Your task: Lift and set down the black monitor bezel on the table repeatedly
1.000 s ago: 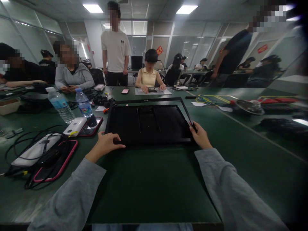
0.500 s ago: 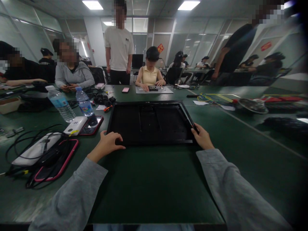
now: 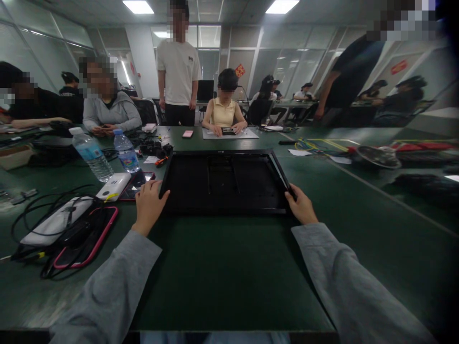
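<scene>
A black monitor bezel [image 3: 229, 211] lies over a black monitor back cover [image 3: 188, 179] on the green table in front of me; the cover's inner side faces up. My left hand [image 3: 149, 203] is closed at the left edge of the bezel, thumb on top and the fingers along the outer side. With my right hand [image 3: 301, 204] I grip the bezel's right edge, thumb above and fingertips hidden under it. A thin bright gap shows along the bezel's right side.
To the left stand two water bottles [image 3: 92, 155], beside a white power bank [image 3: 114, 186] and a phone [image 3: 124, 193]. Nearer are cables and a red-edged phone [image 3: 86, 258]. Yellow wires [image 3: 311, 145] and a metal bowl-like object [image 3: 378, 156] lie at right. A co-worker [image 3: 225, 112] sits opposite.
The bezel's far side has come down from above onto the back cover. My left hand has shifted from the near left corner up along the left edge. My right hand stays at the right edge.
</scene>
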The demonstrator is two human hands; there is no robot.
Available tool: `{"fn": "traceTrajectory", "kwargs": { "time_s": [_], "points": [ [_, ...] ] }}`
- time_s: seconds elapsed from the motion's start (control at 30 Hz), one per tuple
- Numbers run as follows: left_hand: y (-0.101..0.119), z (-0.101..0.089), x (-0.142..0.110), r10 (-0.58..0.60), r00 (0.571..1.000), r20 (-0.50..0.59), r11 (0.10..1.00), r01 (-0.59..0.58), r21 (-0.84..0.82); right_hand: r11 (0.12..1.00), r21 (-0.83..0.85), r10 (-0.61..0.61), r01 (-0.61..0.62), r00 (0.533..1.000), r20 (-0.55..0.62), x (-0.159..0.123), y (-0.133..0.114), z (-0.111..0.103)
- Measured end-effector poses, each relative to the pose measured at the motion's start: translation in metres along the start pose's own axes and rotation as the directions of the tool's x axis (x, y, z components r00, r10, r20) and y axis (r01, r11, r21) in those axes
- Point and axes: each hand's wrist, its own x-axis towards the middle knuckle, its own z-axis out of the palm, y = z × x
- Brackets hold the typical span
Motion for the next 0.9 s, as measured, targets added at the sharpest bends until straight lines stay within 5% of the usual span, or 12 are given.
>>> {"fn": "traceTrajectory", "kwargs": {
  "time_s": [0.2, 0.37, 0.9],
  "points": [
    [-0.012, 0.013, 0.005, -0.13, 0.975, 0.181, 0.989, 0.141, -0.047, 0.999, -0.032, 0.014, -0.014, 1.0, -0.009, -0.001, -0.006, -0.003],
    [-0.009, 0.007, 0.003, -0.127, 0.982, 0.141, 0.991, 0.13, -0.013, 1.0, -0.004, -0.015, 0.015, 0.999, -0.03, -0.004, -0.01, -0.003],
    [-0.017, 0.016, 0.004, -0.148, 0.953, 0.265, 0.987, 0.158, -0.018, 0.996, 0.072, 0.045, -0.045, 0.999, 0.0, 0.004, 0.009, 0.006]
  ]
}}
